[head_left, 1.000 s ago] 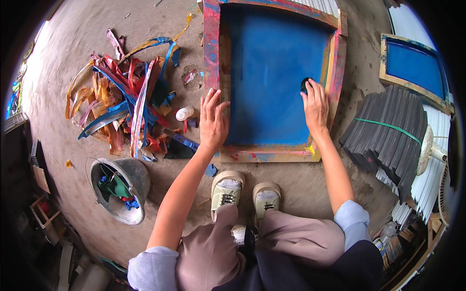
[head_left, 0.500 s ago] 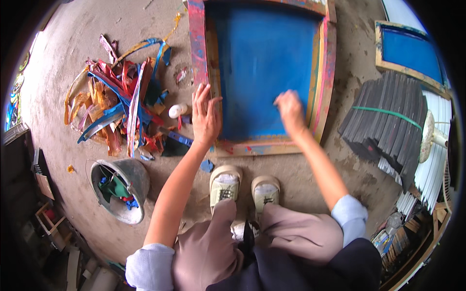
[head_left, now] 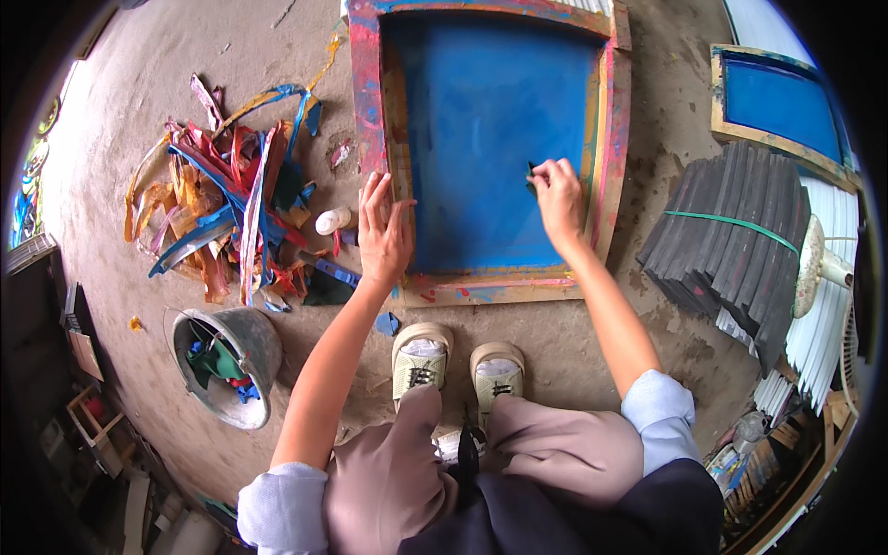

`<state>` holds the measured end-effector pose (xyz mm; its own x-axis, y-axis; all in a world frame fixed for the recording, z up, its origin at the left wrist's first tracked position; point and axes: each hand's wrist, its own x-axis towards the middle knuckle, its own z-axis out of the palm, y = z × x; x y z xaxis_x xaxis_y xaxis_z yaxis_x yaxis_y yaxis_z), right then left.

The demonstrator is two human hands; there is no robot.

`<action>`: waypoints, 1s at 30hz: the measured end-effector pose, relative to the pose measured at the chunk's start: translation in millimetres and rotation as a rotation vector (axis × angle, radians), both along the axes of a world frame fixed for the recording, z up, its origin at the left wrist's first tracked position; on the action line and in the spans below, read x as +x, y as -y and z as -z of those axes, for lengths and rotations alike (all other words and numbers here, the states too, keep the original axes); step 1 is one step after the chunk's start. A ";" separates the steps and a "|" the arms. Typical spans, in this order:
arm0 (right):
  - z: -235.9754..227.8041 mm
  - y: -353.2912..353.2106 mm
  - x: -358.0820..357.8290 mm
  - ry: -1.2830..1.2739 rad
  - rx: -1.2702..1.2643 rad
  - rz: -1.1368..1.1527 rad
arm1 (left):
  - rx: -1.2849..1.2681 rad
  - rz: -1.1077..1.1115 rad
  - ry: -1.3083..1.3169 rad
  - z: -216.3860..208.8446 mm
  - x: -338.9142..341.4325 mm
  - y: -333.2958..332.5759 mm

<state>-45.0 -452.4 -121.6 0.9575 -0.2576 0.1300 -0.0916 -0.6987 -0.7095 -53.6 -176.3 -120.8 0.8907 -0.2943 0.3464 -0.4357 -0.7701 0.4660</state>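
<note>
In front of me lies a screen-printing frame [head_left: 368, 102], its wooden edges smeared with red and pink paint around a blue mesh [head_left: 481, 139]. My left hand [head_left: 384, 242] rests on the frame's left edge near its lower corner, fingers stretched out and holding nothing. Over the right part of the mesh, my right hand [head_left: 561, 203] pinches a small dark green piece of cloth [head_left: 531, 179]. Most of that cloth is hidden by the fingers. Just left of my left hand, a small white bottle [head_left: 333, 220] lies on its side.
Left is a heap of paint-stained strips [head_left: 222, 203], with a blue-handled tool [head_left: 335, 270] beside it. A grey bucket [head_left: 254, 347] holds green and blue scraps. On the right are a tied stack of dark sheets [head_left: 731, 240] and another blue screen frame [head_left: 782, 97].
My right hand, blurred before, now shows sharply, a little higher on the mesh, with the green cloth visible. My left hand stays on the frame's left edge. The view has shifted slightly.
</note>
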 end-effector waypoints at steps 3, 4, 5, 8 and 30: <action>20.8 -29.0 -55.3 0.005 -0.258 -0.356 | -0.005 -0.007 0.021 1.6 0.8 -1.0; 31.5 -36.5 -75.1 0.041 -0.252 -0.498 | -0.001 -0.007 0.015 1.1 -1.1 1.6; 30.0 -37.8 -74.3 0.078 -0.261 -0.528 | 0.014 -0.011 0.008 -1.0 -2.1 0.5; 22.3 -17.0 -49.6 0.210 -0.361 -0.502 | 0.017 -0.011 0.021 -3.3 -0.4 1.1; 9.3 -26.1 -64.6 0.029 -0.370 -0.258 | 0.031 -0.001 0.006 -1.6 -1.2 -3.3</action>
